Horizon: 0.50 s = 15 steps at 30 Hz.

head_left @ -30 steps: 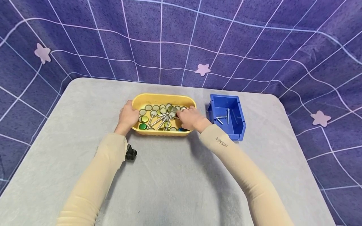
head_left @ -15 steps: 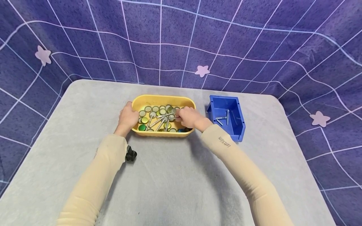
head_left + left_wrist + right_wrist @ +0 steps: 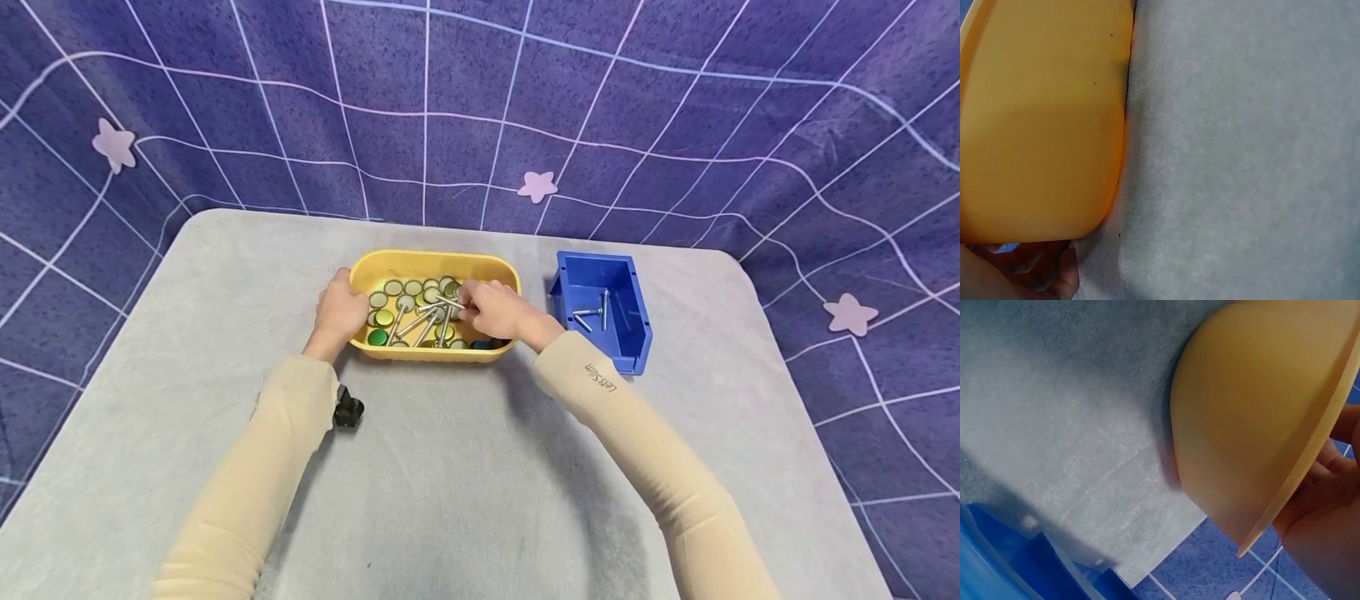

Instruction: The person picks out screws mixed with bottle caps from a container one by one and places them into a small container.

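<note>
In the head view, a yellow tub [image 3: 431,354] holds many bottle caps [image 3: 378,337] and several metal bolts [image 3: 397,326]. My left hand [image 3: 341,310] grips the tub's left end at the rim; its fingers [image 3: 1067,275] show below the tub wall in the left wrist view. Inside the tub's right half, my right hand [image 3: 495,310] pinches a silver bolt [image 3: 452,302] above the pile. The tub wall [image 3: 1241,419] hides those fingertips in the right wrist view.
Right of the tub stands a blue bin [image 3: 631,367] with several bolts [image 3: 604,309] in it. A grey cloth-covered table [image 3: 450,475] lies beneath both. Behind it hangs a purple curtain [image 3: 300,100]. A black wrist device [image 3: 348,409] sits by the left cuff.
My right hand has shifted slightly left within the tub, and a bolt at its fingertips has moved with it. My left hand stays on the tub's left end.
</note>
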### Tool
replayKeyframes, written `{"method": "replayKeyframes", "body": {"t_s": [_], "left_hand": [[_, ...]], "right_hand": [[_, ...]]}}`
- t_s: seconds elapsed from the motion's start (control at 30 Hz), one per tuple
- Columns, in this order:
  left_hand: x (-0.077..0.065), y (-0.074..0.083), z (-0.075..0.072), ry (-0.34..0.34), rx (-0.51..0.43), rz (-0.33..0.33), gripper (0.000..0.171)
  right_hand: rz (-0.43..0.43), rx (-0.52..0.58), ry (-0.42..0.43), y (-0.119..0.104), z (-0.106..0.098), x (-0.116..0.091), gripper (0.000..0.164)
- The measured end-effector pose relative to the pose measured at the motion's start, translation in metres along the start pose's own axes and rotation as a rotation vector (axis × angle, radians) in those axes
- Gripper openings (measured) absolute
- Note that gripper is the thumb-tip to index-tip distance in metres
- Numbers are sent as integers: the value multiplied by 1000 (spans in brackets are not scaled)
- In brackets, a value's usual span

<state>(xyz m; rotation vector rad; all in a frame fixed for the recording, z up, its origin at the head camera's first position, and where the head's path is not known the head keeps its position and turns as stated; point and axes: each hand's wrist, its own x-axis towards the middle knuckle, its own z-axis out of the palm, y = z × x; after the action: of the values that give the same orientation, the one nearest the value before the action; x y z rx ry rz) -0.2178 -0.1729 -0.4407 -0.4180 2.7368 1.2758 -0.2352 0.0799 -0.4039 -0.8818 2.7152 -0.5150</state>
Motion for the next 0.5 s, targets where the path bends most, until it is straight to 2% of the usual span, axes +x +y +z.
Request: {"method": "replayKeyframes", "body": {"t_s": [0.27, 0.5], "left_hand": [[0, 0, 0, 3, 9, 3, 50], [0, 0, -1, -6, 4, 1, 53]], "right_hand": [[-10, 55, 13, 3, -1, -1, 12], [-43, 88, 73, 8, -6, -4, 10]]}}
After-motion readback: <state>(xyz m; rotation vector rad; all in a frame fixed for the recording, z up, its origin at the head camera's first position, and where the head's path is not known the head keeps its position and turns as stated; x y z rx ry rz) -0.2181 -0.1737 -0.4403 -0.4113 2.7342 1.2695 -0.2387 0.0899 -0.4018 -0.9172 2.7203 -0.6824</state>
